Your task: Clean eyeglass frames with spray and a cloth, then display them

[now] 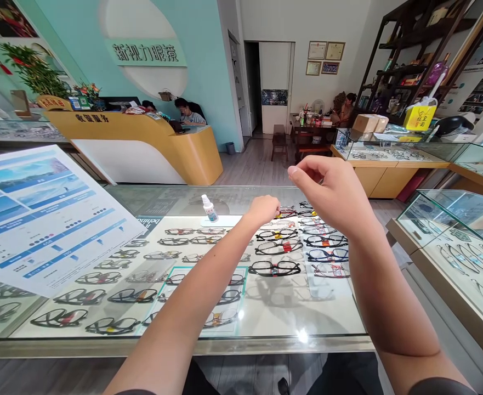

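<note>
Surface (331,321): glass-topped display counter, lower ctr of frame; can't tell for sure if specs lie on or under the glass.
Black eyeglasses (274,268): front pair of L col., ctr of frame; long axis L–R across frame. Col. itself runs front to back, away toward L hand.
Blue eyeglasses (328,254): R col., just beside, approx. same axis; below R hand in frame.
Leaflet (64,219): printed sheet, L edge of frame, well apart from both hands.
R hand (321,178): right of ctr, raised over R col.; fingers loosely curled, gap at thumb, nothing seen in it.
L hand (265,210): ctr, at far end of L col.; fingers curled, tips hidden, can't tell if gripping.
Red-marked eyeglasses (287,213): just right of L hand, so L is nearer; contact unclear.
Spray bottle (209,210): upright, left of L hand.
Front desk (200,153): far, upper left.
</note>
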`<state>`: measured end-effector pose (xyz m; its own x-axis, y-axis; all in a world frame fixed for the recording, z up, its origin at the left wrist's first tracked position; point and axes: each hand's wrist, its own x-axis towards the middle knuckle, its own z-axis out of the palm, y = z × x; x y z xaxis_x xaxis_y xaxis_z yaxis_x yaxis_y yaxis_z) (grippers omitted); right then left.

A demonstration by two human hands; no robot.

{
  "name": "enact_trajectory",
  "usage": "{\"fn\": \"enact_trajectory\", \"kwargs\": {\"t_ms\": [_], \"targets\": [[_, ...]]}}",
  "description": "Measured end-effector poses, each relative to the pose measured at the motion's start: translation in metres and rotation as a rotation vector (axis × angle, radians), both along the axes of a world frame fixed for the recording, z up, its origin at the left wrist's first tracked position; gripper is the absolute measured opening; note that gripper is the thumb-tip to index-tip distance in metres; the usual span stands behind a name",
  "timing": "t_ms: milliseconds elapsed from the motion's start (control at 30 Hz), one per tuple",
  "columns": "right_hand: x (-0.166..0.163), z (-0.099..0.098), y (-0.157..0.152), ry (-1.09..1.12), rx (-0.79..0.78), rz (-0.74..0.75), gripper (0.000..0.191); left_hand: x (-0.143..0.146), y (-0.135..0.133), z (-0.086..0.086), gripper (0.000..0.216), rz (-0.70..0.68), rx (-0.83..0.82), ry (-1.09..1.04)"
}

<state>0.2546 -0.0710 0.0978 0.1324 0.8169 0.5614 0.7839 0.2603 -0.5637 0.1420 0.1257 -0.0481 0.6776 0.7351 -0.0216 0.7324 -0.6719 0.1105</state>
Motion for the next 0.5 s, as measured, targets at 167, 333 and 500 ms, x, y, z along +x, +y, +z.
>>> {"fn": "enact_trajectory", "kwargs": {"t_ms": [167, 333, 500], "targets": [[0.001, 0.001, -0.001, 0.009, -0.008, 0.008, 0.033, -0.009, -0.007, 0.025, 0.023, -0.005, 0.008, -0.079], [0.002, 0.002, -0.002, 0.023, 0.007, -0.001, 0.033, -0.028, -0.022, 0.070, 0.027, -0.025, 0.028, -0.356], [0.007, 0.001, 0.001, 0.027, 0.021, 0.000, 0.032, -0.040, -0.048, 0.107, 0.025, -0.103, -0.096, -0.983]]}}
